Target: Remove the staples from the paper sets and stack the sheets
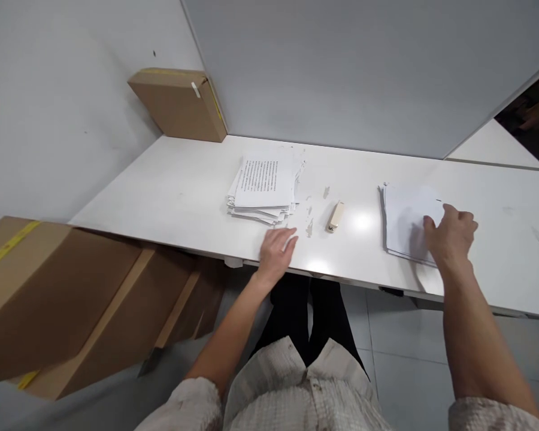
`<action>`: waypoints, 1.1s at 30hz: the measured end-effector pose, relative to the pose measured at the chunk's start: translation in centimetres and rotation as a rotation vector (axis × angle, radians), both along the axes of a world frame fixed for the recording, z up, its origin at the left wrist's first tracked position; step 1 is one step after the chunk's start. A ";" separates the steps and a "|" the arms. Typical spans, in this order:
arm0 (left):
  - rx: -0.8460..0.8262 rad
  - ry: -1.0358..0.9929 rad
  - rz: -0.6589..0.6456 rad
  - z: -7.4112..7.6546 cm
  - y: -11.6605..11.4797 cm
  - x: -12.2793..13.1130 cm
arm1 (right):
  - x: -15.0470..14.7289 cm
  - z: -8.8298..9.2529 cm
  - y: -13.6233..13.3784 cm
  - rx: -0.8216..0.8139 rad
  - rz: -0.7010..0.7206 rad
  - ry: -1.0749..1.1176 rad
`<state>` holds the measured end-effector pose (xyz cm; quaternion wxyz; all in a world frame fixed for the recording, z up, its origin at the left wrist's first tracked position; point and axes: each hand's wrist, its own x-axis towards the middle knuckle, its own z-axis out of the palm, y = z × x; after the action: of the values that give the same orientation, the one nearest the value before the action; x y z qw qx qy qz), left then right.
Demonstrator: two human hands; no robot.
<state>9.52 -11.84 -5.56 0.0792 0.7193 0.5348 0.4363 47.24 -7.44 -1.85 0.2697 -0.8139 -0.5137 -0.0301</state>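
Blank sheet stack (406,218): lying flat on the white counter (170,191), right of centre, near the front edge. Right hand (449,236): resting on the lower right part of the stack, fingers bent and pressing down on the top sheet; no sheet lifted, nothing clenched. Left hand (278,248): flat on the counter by the front edge, fingers loosely spread, holding nothing, just below the printed stack.

Printed sheet stack (264,188): left of centre, untidy, edges fanned out, text side up. Stapler (335,216): cream-coloured, lying between the two stacks, well apart from either hand. Small paper scraps (309,226): scattered between printed stack and stapler, close to the left fingertips. Cardboard box (179,103): leaning in the far left corner against the wall. Larger cardboard boxes (58,299): below counter level on the left, close to the left forearm. Grey partition panel (363,72): closing off the back of the counter.

Hidden or unclear: lower right corner of the blank stack covered by the right hand; printed text too small to read; object at the far right counter edge cut off; upper right background dark, not identifiable.
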 end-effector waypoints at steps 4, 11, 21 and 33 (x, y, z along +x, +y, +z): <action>0.092 0.211 0.162 1.8 4.3 -4.6 | -8.2 0.2 -3.0 0.115 0.400 0.122; -0.087 0.575 -0.082 3.8 8.7 -8.5 | -21.2 -2.1 -5.8 -0.036 0.984 0.585; -0.330 0.104 0.114 6.3 8.6 -7.2 | -23.3 -3.1 -3.8 -0.271 0.864 1.025; -0.472 -0.108 0.000 7.3 8.9 -7.7 | -23.3 -3.8 -4.3 -0.177 0.853 0.922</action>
<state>1.86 -2.95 1.78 0.2736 0.6565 0.6168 0.3372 23.95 -11.72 -5.64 0.3832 -0.4862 -0.6243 0.4765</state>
